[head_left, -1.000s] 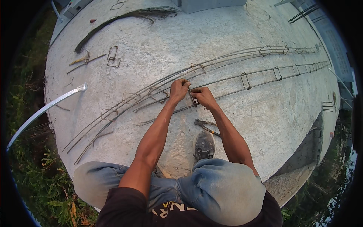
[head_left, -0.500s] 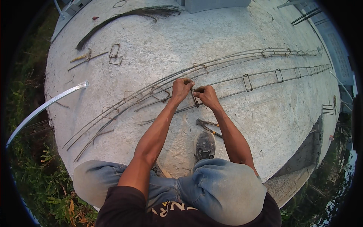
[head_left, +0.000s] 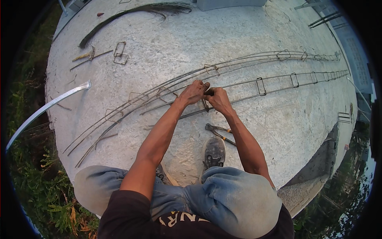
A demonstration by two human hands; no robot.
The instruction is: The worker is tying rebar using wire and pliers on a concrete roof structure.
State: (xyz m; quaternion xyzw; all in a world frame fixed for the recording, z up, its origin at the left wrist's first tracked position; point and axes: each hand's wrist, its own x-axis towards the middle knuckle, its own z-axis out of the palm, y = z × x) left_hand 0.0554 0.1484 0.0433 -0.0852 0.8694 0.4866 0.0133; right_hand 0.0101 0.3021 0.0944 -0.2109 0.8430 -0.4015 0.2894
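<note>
Both hands meet at a bent steel stirrup [head_left: 205, 106] that joins two long rebars [head_left: 243, 98]. My left hand [head_left: 193, 92] is closed at its upper end, thumb and fingers pinched together. Close beside it on the right, my right hand [head_left: 218, 99] is closed too, its fingertips almost touching the left ones. What the fingers pinch is too small and too covered to make out. More stirrups [head_left: 260, 86] stand spaced along the two bars to the right. Nippers [head_left: 221, 132] with dark and yellow handles lie near my shoe, below the right hand.
Beyond the hands runs a bundle of rebars [head_left: 177, 82] with loose stirrups around it. A bunch of thin wire [head_left: 119, 20] lies at the far left, near two loose stirrups [head_left: 120, 53]. A curved metal strip [head_left: 51, 105] rises at left. A recess [head_left: 314, 159] opens at lower right.
My left hand has turned and shifted slightly right, closer to my right hand. Both stay at the same stirrup. The whole view has shifted slightly.
</note>
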